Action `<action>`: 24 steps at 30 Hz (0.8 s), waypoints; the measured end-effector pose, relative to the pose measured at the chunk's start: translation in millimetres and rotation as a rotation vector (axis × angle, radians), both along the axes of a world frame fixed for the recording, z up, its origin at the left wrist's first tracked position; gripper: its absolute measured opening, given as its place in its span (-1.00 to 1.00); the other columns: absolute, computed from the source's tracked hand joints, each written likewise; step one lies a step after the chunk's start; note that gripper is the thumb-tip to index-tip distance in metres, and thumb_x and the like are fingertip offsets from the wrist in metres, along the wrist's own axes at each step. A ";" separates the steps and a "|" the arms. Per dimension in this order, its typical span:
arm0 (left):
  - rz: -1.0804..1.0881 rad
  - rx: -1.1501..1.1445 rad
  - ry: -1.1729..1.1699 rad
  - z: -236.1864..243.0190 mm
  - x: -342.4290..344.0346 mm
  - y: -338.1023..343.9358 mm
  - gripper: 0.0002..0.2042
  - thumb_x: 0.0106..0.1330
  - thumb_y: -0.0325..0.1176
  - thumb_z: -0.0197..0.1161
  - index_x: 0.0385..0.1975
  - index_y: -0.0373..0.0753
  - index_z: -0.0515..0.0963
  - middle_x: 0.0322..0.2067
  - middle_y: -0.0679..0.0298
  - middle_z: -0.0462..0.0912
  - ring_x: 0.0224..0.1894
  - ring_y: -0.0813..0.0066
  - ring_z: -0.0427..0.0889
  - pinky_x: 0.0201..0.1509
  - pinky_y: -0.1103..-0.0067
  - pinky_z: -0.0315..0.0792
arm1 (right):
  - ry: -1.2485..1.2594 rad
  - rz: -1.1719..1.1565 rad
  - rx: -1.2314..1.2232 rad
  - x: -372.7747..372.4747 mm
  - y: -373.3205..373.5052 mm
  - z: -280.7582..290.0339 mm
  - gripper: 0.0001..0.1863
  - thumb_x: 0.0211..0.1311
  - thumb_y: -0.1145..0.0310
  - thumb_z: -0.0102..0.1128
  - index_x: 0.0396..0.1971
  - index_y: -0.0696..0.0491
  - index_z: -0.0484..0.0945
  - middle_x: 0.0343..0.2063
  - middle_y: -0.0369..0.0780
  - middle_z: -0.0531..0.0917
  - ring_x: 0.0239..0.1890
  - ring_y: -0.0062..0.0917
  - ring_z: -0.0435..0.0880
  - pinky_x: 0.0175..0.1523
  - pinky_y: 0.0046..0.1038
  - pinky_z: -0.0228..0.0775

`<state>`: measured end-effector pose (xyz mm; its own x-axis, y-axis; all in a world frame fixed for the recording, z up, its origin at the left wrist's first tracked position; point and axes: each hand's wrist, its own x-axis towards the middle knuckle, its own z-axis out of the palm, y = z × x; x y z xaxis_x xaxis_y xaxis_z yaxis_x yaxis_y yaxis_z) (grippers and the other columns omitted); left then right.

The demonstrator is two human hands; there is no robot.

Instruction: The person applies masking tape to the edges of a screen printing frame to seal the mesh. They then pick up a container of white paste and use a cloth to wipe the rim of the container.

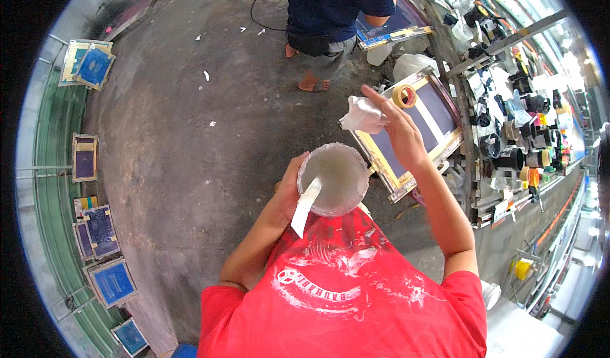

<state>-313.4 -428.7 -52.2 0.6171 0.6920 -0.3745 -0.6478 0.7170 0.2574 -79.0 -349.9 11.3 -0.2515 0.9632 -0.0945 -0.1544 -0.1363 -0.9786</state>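
Note:
My left hand [290,179] is wrapped round the left side of a round, translucent plastic tub [363,179], held in front of my body. Cloudy, pale contents show inside it. A flat white strip, like a spatula or stirring stick [307,207], leans over the tub's near left rim. Up and to the right of the tub, my right hand [399,124] is closed on a white, crumpled-looking piece [363,114]; whether it is cloth, paper or plastic I cannot tell. Just beyond that hand, a roll of tan tape [403,96] is by a screen-printing frame [435,116].
A barefoot person in a dark shirt [337,2] stands ahead, beside another framed screen [394,31]. Crowded shelves [508,123] with pots and tools line the right. More framed screens [113,282] lean along the left wall. White scraps lie on the grey floor [190,155].

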 end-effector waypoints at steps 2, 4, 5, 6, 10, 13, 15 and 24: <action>-0.014 0.009 0.012 5.5 3.7 -0.2 -0.53 0.46 0.00 -0.18 0.07 -0.24 0.47 -0.06 0.19 0.61 -0.02 0.41 0.58 0.15 0.48 0.40 | -0.099 0.060 0.113 -5.3 6.4 5.8 -0.54 0.40 0.43 -0.07 0.28 0.13 0.28 -0.02 -0.22 0.53 0.03 -0.60 0.50 0.12 -0.56 0.32; 0.003 0.093 0.055 2.5 8.3 -0.7 -0.52 0.47 0.00 -0.19 0.08 -0.25 0.46 -0.05 0.21 0.60 -0.01 0.43 0.57 0.17 0.50 0.38 | -0.100 0.089 0.176 -14.4 12.0 14.9 -0.55 0.39 0.46 -0.02 0.25 0.12 0.28 -0.14 -0.24 0.54 -0.06 -0.63 0.51 0.05 -0.57 0.34; -0.001 0.197 0.131 -0.3 9.4 -1.5 -0.51 0.47 0.01 -0.21 0.09 -0.24 0.45 -0.04 0.22 0.59 0.01 0.45 0.56 0.18 0.51 0.37 | -0.116 0.113 0.198 -17.8 14.8 19.5 -0.57 0.38 0.47 -0.01 0.23 0.12 0.32 -0.12 -0.24 0.55 -0.06 -0.63 0.52 0.03 -0.57 0.36; -0.004 0.301 0.208 -1.0 10.3 -3.8 -0.50 0.48 0.03 -0.22 0.10 -0.23 0.44 -0.04 0.22 0.59 0.02 0.46 0.54 0.19 0.52 0.36 | -0.133 0.138 0.220 -20.7 17.1 23.5 -0.59 0.37 0.47 0.00 0.20 0.12 0.36 -0.09 -0.23 0.56 -0.06 -0.63 0.53 0.01 -0.57 0.38; 0.119 0.567 0.435 25.1 8.1 -23.2 -0.53 0.42 -0.07 -0.01 0.20 -0.22 0.29 0.09 0.20 0.47 0.13 0.45 0.45 0.25 0.48 0.30 | -0.363 0.370 0.298 -35.9 11.7 30.7 -0.61 0.33 0.49 0.05 0.15 0.13 0.44 0.11 -0.26 0.53 0.12 -0.62 0.47 0.17 -0.50 0.34; 0.126 0.763 0.509 -17.2 -1.0 -25.4 -0.24 0.19 -0.23 0.38 0.32 -0.19 0.06 0.25 0.14 0.26 0.29 0.33 0.31 0.35 0.34 0.22 | -0.631 0.677 0.594 -38.7 6.0 32.1 -0.60 0.20 0.48 0.15 0.08 0.14 0.51 -0.06 -0.08 0.62 0.00 -0.33 0.61 0.10 -0.37 0.40; 0.125 0.756 0.498 -12.8 0.0 -24.2 -0.24 0.19 -0.23 0.38 0.32 -0.18 0.07 0.23 0.14 0.29 0.28 0.33 0.32 0.34 0.34 0.22 | -0.675 0.645 0.610 -39.9 2.2 30.1 -0.64 0.20 0.38 0.18 0.00 0.16 0.56 -0.17 -0.04 0.64 -0.09 -0.19 0.62 0.04 -0.33 0.41; 0.088 0.381 0.263 -23.2 3.4 -30.4 -0.39 0.30 -0.34 0.21 0.31 -0.12 0.08 0.19 0.22 0.29 0.21 0.47 0.31 0.29 0.46 0.25 | -0.877 0.825 0.538 -45.2 23.3 45.2 -0.76 0.07 0.31 0.31 -0.35 0.18 0.67 -0.41 -0.09 0.66 -0.32 -0.22 0.65 -0.18 -0.32 0.45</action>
<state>-309.9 -459.1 -75.3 0.4683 0.8557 -0.2200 -0.5790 0.4854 0.6551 -124.1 -326.5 56.4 -0.8309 0.5259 -0.1815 0.4954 0.5509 -0.6717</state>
